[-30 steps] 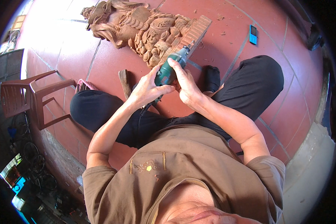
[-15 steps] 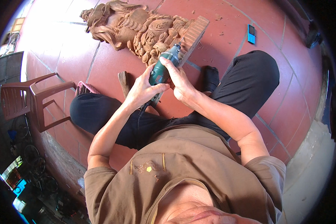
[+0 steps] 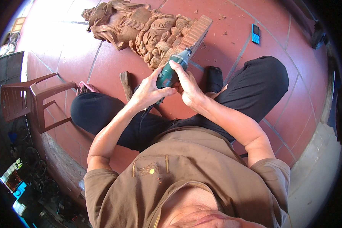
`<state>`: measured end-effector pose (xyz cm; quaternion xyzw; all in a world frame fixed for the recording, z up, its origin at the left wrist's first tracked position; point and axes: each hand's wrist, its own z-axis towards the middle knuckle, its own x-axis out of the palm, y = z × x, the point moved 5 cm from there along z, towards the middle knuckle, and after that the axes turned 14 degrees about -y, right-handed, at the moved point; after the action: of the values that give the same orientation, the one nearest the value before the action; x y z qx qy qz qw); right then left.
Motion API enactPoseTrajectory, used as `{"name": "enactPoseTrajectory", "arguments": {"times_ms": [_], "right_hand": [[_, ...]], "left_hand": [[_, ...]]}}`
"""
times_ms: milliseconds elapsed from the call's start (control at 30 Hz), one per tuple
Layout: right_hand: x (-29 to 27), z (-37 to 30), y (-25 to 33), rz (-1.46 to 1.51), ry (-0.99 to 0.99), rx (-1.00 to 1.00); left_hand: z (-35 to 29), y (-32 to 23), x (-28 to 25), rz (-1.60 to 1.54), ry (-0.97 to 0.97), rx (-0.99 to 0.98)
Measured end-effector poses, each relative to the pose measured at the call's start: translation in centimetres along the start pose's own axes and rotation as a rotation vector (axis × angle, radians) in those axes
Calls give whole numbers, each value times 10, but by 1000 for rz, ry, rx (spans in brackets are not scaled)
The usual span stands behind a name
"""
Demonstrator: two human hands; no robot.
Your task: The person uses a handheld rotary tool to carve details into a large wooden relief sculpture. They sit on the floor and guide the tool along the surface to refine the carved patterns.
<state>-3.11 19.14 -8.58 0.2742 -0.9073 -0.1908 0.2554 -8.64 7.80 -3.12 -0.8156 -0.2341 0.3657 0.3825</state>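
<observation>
1) Rotary tool [image 3: 165,77]: green body with a grey nose, held in both hands over the floor [image 3: 283,110] between the person's bent knees, tilted so that the nose points up and to the right
2) Tip of the tool: it overlaps the lower edge of the wooden carving [image 3: 154,36] at its base; whether it touches the wood cannot be told from this angle
3) Left hand [image 3: 151,92]: its grip is closed around the left side and rear of the body, with the thumb laid across toward the other hand
4) Right hand [image 3: 188,86]: its grip is closed on the right side of the body, the thumb stretched along the top near the grey nose
5) Dark cord [image 3: 143,118]: it hangs from the rear of the tool toward the lap
6) Carving: brown, thick with raised figures and rounded forms, lying on the red tiles with its ridged base toward the right
7) Wood piece [image 3: 125,84]: narrow, on the floor just left of the hands
8) Dark-covered foot [image 3: 214,79]: just right of the right hand
9) Wood shavings [image 3: 222,17]: scattered to the right of the base
10) Blue phone [image 3: 255,35]: farther right on the tiles, beside a grout line
11) Pink object [image 3: 88,87]: partly hidden behind the left knee
12) Brown plastic chair [image 3: 38,100]: at the far left
</observation>
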Motion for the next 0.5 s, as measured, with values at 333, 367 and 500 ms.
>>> {"name": "enactPoseTrajectory", "arguments": {"times_ms": [333, 367, 500], "right_hand": [[-2, -1, -4, 21, -22, 9], [-2, -2, -4, 15, -27, 5], [-3, 0, -4, 24, -12, -13]], "left_hand": [[-2, -3, 0, 1, 8, 32], [-3, -4, 0, 15, 9, 22], [-3, -7, 0, -6, 13, 20]]}}
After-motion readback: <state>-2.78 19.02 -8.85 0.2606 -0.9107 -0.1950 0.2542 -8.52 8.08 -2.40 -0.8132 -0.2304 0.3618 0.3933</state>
